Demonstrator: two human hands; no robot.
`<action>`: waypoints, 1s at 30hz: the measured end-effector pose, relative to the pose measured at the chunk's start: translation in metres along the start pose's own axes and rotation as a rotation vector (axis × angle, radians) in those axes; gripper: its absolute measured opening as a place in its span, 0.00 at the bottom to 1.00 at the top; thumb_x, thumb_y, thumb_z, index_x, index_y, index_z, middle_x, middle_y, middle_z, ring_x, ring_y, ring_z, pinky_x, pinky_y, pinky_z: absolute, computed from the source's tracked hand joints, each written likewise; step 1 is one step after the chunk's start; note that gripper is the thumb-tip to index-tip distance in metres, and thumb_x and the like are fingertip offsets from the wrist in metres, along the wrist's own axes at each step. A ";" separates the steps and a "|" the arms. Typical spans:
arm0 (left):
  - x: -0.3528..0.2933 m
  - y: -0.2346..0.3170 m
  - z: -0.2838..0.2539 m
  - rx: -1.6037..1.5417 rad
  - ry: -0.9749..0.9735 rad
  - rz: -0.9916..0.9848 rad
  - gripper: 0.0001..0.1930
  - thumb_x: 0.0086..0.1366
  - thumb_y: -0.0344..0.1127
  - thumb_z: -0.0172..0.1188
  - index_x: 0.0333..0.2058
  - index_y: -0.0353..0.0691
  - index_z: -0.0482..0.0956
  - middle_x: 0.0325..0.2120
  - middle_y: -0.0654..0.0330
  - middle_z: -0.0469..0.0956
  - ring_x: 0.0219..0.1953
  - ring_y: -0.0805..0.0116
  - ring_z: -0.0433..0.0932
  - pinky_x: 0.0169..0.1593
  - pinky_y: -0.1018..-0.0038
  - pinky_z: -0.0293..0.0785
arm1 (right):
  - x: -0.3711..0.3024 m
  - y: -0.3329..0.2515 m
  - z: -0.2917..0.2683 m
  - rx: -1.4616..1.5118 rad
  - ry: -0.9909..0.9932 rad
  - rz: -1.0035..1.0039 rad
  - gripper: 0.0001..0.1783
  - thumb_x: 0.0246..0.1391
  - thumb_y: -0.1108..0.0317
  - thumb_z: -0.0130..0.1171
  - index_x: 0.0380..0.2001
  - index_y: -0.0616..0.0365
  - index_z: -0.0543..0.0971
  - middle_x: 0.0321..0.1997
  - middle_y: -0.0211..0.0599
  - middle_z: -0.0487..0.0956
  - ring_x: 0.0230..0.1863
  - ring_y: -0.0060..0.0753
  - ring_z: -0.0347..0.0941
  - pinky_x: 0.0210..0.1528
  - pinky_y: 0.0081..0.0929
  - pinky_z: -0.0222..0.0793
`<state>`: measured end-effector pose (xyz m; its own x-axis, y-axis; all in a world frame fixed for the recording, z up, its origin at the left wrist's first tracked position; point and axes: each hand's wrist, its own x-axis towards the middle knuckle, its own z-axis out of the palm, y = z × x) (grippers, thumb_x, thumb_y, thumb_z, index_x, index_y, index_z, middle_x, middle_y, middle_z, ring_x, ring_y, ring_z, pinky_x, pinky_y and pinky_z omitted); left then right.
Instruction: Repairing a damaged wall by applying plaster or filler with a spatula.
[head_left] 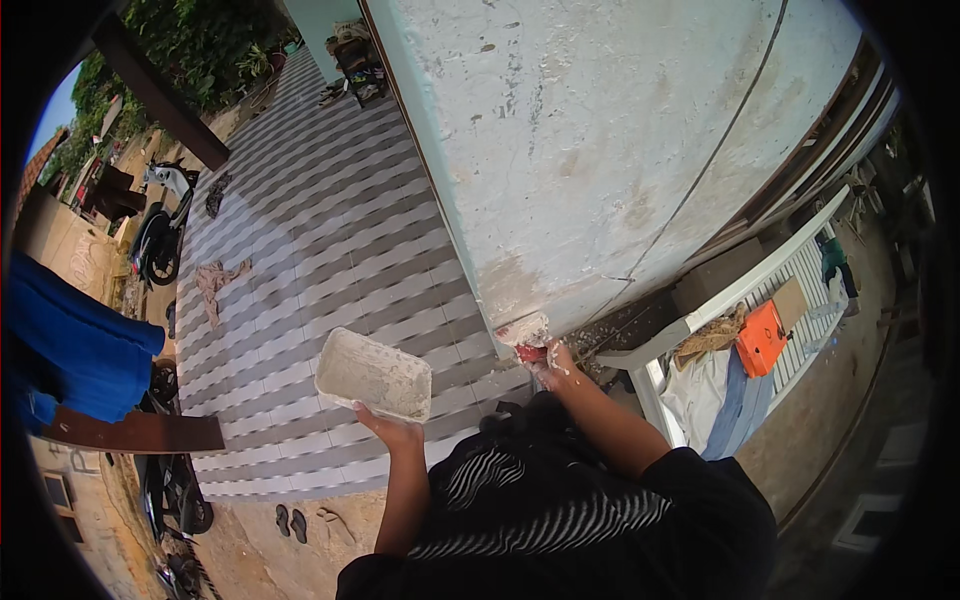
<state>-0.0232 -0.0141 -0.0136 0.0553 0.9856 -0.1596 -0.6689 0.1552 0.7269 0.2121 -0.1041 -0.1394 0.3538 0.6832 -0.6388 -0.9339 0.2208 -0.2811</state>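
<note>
My left hand is closed on the near edge of a shallow rectangular tub, its pale inside smeared with a whitish paste. The tub is held out over the tiled floor. In my right hand is a putty knife with a red handle, its blade coated in white paste. The blade lies at the bottom corner of a pale, patchy wall, apparently against it. White paste also clings to my right fingers. Part of the handle is hidden inside that hand.
A white slatted bench stands at right, with an orange box and cloths on it. A rag lies on the striped tiles. Farther left are a motorbike, a dark post and hanging blue cloth. Sandals lie below.
</note>
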 end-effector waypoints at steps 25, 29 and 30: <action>-0.001 0.001 0.001 -0.014 -0.015 0.018 0.35 0.63 0.59 0.36 0.63 0.44 0.49 0.58 0.54 0.60 0.58 0.52 0.64 0.59 0.55 0.63 | -0.003 0.008 0.000 -0.233 0.012 0.044 0.18 0.61 0.68 0.33 0.45 0.72 0.67 0.40 0.59 0.74 0.42 0.52 0.73 0.51 0.50 0.71; -0.003 0.000 0.002 -0.023 -0.038 0.001 0.34 0.63 0.59 0.37 0.63 0.45 0.49 0.58 0.54 0.60 0.57 0.52 0.64 0.58 0.55 0.63 | 0.052 0.011 0.015 -0.016 -0.033 -0.032 0.17 0.57 0.72 0.38 0.40 0.79 0.67 0.40 0.64 0.73 0.42 0.56 0.73 0.53 0.49 0.70; -0.002 0.001 -0.001 -0.042 -0.048 0.018 0.34 0.63 0.59 0.37 0.62 0.45 0.49 0.58 0.54 0.60 0.57 0.53 0.64 0.58 0.55 0.64 | 0.042 0.013 0.026 -0.012 -0.036 -0.029 0.17 0.57 0.72 0.38 0.40 0.79 0.67 0.40 0.64 0.73 0.42 0.56 0.73 0.53 0.49 0.70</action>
<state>-0.0245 -0.0159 -0.0136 0.0777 0.9905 -0.1132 -0.7004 0.1351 0.7009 0.2137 -0.0541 -0.1510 0.3785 0.7013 -0.6041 -0.9226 0.2330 -0.3076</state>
